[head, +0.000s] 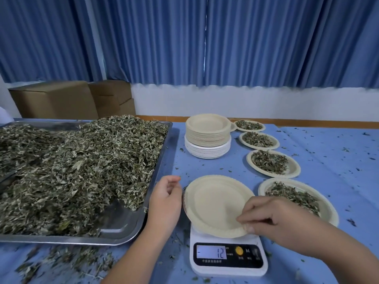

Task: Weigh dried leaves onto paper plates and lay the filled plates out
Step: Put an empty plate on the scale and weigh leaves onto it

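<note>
Your right hand (272,220) pinches the near right rim of an empty paper plate (213,203), thumb under and fingertips on top. Your left hand (166,199) hangs with its fingers loosely curled and holding nothing, just beside the plate's left rim; you cannot tell whether it touches.

The plate lies over the platform of a white scale (227,269) whose display (211,252) reads minus 12 — whether the plate rests flat there cannot be told.

To your left a metal tray (121,224) holds a heaped pile of dried leaves (71,171). Behind the scale stands a stack of plates (208,136), tan ones on white. To the right four filled plates (296,167) lie in a row running away from you — the nearest just beside your right hand. Leaf crumbs dot the blue tablecloth (328,140).
</note>
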The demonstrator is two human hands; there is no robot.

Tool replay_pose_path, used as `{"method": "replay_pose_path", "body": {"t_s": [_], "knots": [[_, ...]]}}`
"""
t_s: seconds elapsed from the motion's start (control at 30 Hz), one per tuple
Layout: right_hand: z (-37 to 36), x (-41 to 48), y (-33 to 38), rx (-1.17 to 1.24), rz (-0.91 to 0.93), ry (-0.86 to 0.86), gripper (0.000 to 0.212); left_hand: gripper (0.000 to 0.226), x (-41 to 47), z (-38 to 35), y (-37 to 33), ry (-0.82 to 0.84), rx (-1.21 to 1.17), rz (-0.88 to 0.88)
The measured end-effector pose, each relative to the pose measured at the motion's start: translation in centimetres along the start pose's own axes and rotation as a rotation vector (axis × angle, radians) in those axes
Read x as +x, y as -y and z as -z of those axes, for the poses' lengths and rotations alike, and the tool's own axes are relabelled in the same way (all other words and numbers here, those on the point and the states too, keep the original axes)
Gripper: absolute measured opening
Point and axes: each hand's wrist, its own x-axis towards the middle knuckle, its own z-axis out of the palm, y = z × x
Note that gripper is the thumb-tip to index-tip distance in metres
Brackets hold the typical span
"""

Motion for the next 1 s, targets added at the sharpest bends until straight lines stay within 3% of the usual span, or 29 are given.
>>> {"method": "replay_pose_path", "body": {"t_s": [0.07,0.17,0.23,0.37,0.5,0.63,0.83,1.0], "knots": [[0.4,-0.2,0.0,0.088,0.023,-0.054,0.021,0.026,0.2,1.0,-0.8,-0.032,0.098,-0.130],[0.6,-0.2,0.0,0.277,0.071,-0.277,0.013,0.020,1.6,3.7,-1.9,-0.130,0.304,-0.314],[0.3,0.1,-0.4,0.310,0.075,-0.409,0.011,0.018,3.7,5.6,-2.3,-0.101,0.537,-0.351],[-0.5,0.8,-1.8,0.309,0.030,-0.501,0.020,0.058,7.8,7.2,-1.6,0.283,0.928,-0.177],[-0.7,1.0,-2.4,0.367,-0.010,-0.591,0.025,0.082,8.7,7.4,-0.4,0.587,0.986,0.053],[-0.7,1.0,-2.7,0.399,-0.024,-0.644,0.025,0.076,7.2,8.3,-0.7,0.606,0.954,0.066],[-0.7,1.0,-2.9,0.385,-0.045,-0.650,0.027,0.060,3.0,10.3,-2.0,0.442,1.345,-0.238],[-0.9,0.9,-2.9,0.373,-0.074,-0.645,0.026,0.056,-0.4,10.2,-2.1,0.478,1.262,-0.098]]}}
